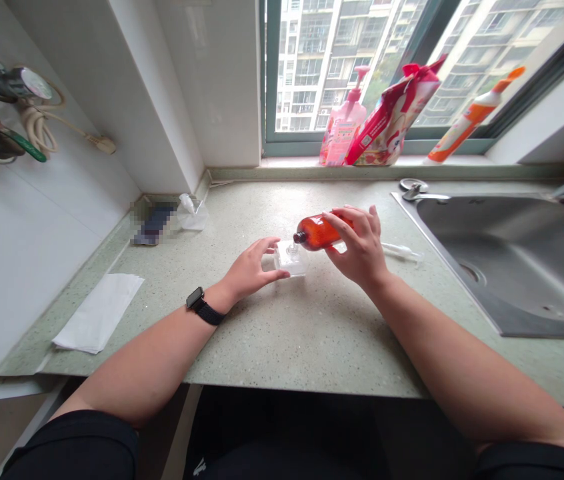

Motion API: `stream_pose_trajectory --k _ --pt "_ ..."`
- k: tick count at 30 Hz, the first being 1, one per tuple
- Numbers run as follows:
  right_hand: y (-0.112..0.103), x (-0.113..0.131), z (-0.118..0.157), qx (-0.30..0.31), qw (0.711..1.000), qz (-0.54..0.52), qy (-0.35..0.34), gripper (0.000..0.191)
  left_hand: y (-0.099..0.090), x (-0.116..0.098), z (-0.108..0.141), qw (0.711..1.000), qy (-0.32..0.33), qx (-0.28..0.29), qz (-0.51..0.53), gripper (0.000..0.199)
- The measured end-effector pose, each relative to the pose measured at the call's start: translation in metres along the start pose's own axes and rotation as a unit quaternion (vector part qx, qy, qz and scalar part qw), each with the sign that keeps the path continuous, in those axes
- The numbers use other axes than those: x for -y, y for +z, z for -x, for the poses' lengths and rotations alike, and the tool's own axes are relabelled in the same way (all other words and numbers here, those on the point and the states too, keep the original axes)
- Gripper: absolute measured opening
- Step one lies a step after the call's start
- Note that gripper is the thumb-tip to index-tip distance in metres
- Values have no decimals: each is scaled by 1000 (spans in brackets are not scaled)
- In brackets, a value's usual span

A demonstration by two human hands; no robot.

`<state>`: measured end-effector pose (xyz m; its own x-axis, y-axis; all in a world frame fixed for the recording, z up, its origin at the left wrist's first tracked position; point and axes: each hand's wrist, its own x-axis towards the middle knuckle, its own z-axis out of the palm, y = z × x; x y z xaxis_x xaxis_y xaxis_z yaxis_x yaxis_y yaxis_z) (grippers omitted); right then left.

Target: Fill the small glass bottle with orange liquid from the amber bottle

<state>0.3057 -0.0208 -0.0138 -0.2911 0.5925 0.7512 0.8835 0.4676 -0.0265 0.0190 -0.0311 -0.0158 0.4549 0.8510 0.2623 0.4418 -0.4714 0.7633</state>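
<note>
My right hand (361, 245) is wrapped round an orange-red translucent bottle (319, 232), tipped on its side with its dark threaded neck pointing left. The neck is uncapped and hangs right over the mouth of a small clear square container (291, 263) on the counter. My left hand (253, 268) grips that container from its left side, thumb in front and fingers behind. Whether liquid is running between the two is too small to tell. Just right of my right hand lies a clear, tube-like thing (403, 252), partly hidden behind the hand.
A steel sink (502, 267) with a tap (425, 193) is at the right. White paper sheets (99, 313), a blurred dark object (155, 223) and a crumpled clear plastic piece (192, 213) lie left. A pink pump bottle (343, 130), red pouch (387, 123) and orange-white bottle (465, 127) line the windowsill.
</note>
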Motion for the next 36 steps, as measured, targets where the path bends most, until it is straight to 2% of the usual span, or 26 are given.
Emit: stream_pose_trajectory --k 16,24,32,36 --pt "1 0 0 -16 1000 -2 -11 91 0 0 0 1000 1 1 -3 72" --pt "1 -1 0 -12 1000 -7 -8 97 0 1 1 1000 6 0 -4 72" --pt "0 0 -1 -23 1000 -5 -17 89 0 1 0 1000 4 2 -1 72" --pt "1 0 0 -17 1000 -1 -13 91 0 1 0 1000 3 0 1 72"
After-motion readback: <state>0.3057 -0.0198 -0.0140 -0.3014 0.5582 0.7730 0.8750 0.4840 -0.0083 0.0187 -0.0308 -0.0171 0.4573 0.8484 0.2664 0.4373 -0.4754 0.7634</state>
